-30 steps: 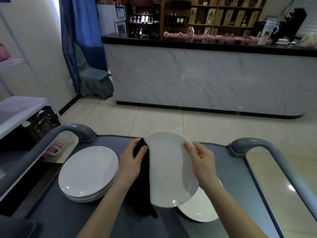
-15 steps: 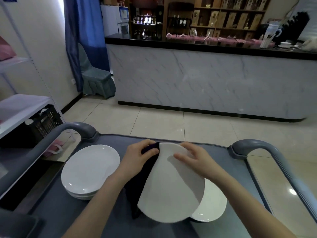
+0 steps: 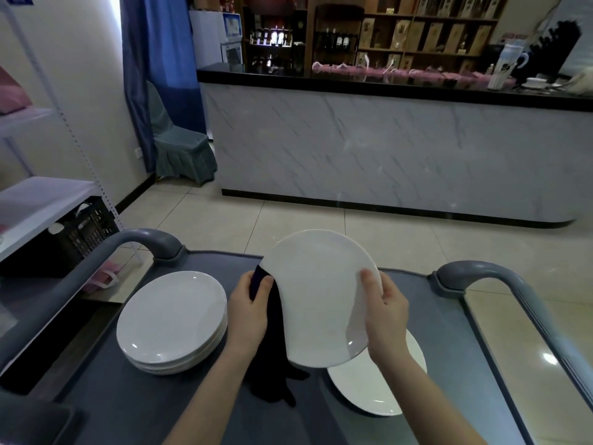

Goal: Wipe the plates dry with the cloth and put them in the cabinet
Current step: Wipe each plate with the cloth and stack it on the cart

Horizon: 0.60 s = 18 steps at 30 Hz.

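Observation:
I hold a white plate (image 3: 317, 297) tilted up above the grey cart top (image 3: 449, 332). My right hand (image 3: 385, 313) grips its right rim, thumb on the face. My left hand (image 3: 252, 305) grips a dark cloth (image 3: 272, 354) against the plate's left edge; the cloth hangs down behind the plate onto the cart. A stack of white plates (image 3: 171, 319) sits on the cart to the left. One more white plate (image 3: 372, 383) lies flat at the right, partly under the held plate.
Grey curved cart handles rise at the left (image 3: 138, 242) and right (image 3: 487, 274). A white shelf unit (image 3: 38, 200) with a black crate (image 3: 86, 229) stands at the left. A marble-fronted bar counter (image 3: 385, 149) crosses the room beyond tiled floor.
The plate has been raised and turned more upright. My right hand slid from the top rim down to the right rim, and my left hand with the cloth shifted along the left edge.

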Tool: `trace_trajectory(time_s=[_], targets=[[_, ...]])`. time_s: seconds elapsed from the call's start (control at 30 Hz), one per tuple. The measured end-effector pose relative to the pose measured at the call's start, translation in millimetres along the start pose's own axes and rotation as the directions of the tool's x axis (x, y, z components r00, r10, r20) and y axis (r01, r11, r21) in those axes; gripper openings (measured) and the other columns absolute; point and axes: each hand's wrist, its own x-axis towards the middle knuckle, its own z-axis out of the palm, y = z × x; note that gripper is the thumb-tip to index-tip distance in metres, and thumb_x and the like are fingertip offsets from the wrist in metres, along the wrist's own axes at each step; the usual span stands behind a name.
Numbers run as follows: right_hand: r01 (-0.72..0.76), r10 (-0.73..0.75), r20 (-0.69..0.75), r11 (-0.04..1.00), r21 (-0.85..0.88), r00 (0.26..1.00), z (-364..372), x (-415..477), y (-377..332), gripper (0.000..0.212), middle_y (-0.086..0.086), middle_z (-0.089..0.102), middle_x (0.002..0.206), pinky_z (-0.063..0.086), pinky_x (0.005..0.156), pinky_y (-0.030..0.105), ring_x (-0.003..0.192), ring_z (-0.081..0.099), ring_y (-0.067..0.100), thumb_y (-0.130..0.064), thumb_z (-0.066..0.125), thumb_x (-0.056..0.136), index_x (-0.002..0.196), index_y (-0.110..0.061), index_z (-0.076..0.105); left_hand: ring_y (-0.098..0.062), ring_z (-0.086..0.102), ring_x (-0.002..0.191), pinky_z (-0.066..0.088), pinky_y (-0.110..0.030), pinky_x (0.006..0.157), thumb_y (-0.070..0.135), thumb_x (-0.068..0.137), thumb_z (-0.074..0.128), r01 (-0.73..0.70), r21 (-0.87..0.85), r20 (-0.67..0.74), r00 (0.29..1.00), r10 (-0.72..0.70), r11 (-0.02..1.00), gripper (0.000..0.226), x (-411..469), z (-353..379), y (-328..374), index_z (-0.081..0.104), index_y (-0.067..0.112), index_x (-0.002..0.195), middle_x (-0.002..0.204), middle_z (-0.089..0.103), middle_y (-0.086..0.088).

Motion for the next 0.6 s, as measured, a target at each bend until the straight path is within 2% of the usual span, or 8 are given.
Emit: trace_trajectory(time_s=[0.07, 0.1, 0.23, 0.3, 0.37, 0.43, 0.53, 0.6], targets=[[0.061, -0.053, 0.095, 0.995, -0.085, 0.994, -9, 9, -8, 0.025, -0.010, 0.062, 0.064, 0.043, 0.053, 0.016, 0.057, 0.053, 0.002, -0.030, 0.059, 0.098, 0.075, -0.024, 0.067, 0.005, 0.062, 0.089, 0.046, -0.011, 0.074, 0.026, 0.097, 0.058, -0.089, 0.046, 0.082, 0.993, 0.085, 0.995, 0.012, 6, -6, 7, 0.061, 0.038, 0.096, 0.092, 0.068, 0.025], [0.102, -0.078, 0.169, 0.985, -0.138, 0.982, -12, 13, -13, 0.025, -0.010, 0.062, 0.064, 0.041, 0.053, 0.014, 0.056, 0.052, 0.001, -0.030, 0.060, 0.098, 0.075, -0.023, 0.067, 0.006, 0.062, 0.088, 0.045, -0.009, 0.073, 0.026, 0.097, 0.059, -0.142, 0.065, 0.134, 0.982, 0.132, 0.988, 0.012, 10, -9, 11, 0.062, 0.038, 0.096, 0.092, 0.068, 0.026], [0.250, -0.054, 0.496, 0.908, -0.336, 0.866, -15, 24, -26, 0.022, -0.014, 0.063, 0.068, 0.039, 0.058, 0.016, 0.063, 0.053, 0.001, -0.033, 0.061, 0.097, 0.078, -0.026, 0.069, -0.001, 0.062, 0.082, 0.046, -0.015, 0.073, 0.025, 0.091, 0.067, -0.301, 0.186, 0.438, 0.877, 0.196, 0.935, 0.004, 26, -9, 26, 0.067, 0.027, 0.094, 0.086, 0.070, 0.016], [0.253, -0.028, 0.542, 0.904, -0.345, 0.840, -14, 25, -27, 0.021, -0.015, 0.064, 0.071, 0.040, 0.061, 0.018, 0.067, 0.055, 0.001, -0.035, 0.061, 0.097, 0.081, -0.026, 0.071, 0.002, 0.060, 0.077, 0.044, -0.012, 0.070, 0.026, 0.090, 0.068, -0.309, 0.211, 0.495, 0.852, 0.171, 0.927, 0.004, 26, -5, 26, 0.066, 0.029, 0.090, 0.082, 0.069, 0.017], [0.231, -0.049, 0.495, 0.922, -0.312, 0.867, -14, 24, -25, 0.024, -0.012, 0.060, 0.068, 0.038, 0.060, 0.020, 0.064, 0.052, 0.003, -0.033, 0.062, 0.097, 0.077, -0.023, 0.070, 0.004, 0.058, 0.071, 0.043, -0.010, 0.065, 0.026, 0.090, 0.068, -0.255, 0.182, 0.428, 0.890, 0.157, 0.950, 0.009, 23, -3, 24, 0.065, 0.032, 0.085, 0.078, 0.068, 0.018], [0.181, -0.083, 0.362, 0.952, -0.246, 0.929, -13, 20, -19, 0.028, -0.005, 0.055, 0.063, 0.036, 0.055, 0.018, 0.059, 0.047, 0.004, -0.029, 0.063, 0.097, 0.070, -0.021, 0.067, 0.001, 0.060, 0.071, 0.044, -0.011, 0.064, 0.026, 0.091, 0.067, -0.178, 0.148, 0.289, 0.949, 0.130, 0.973, 0.008, 21, -4, 18, 0.065, 0.031, 0.086, 0.078, 0.069, 0.018], [0.059, -0.056, 0.047, 0.996, -0.063, 0.997, -2, 5, -7, 0.032, -0.006, 0.051, 0.060, 0.037, 0.053, 0.018, 0.056, 0.044, 0.006, -0.029, 0.061, 0.097, 0.069, -0.013, 0.061, -0.011, 0.064, 0.081, 0.050, -0.027, 0.075, 0.030, 0.095, 0.061, 0.015, 0.059, 0.044, 0.999, -0.017, 0.998, 0.007, 8, 1, 4, 0.063, 0.025, 0.090, 0.081, 0.069, 0.010], [-0.022, 0.030, -0.133, 0.998, 0.063, 0.991, 12, -7, 1, 0.032, -0.010, 0.053, 0.061, 0.041, 0.057, 0.022, 0.056, 0.047, 0.006, -0.033, 0.057, 0.098, 0.071, -0.016, 0.061, -0.017, 0.063, 0.086, 0.051, -0.037, 0.079, 0.034, 0.097, 0.057, 0.146, -0.020, -0.090, 0.985, -0.147, 0.989, 0.014, -6, 13, -3, 0.062, 0.021, 0.096, 0.089, 0.069, 0.003]])
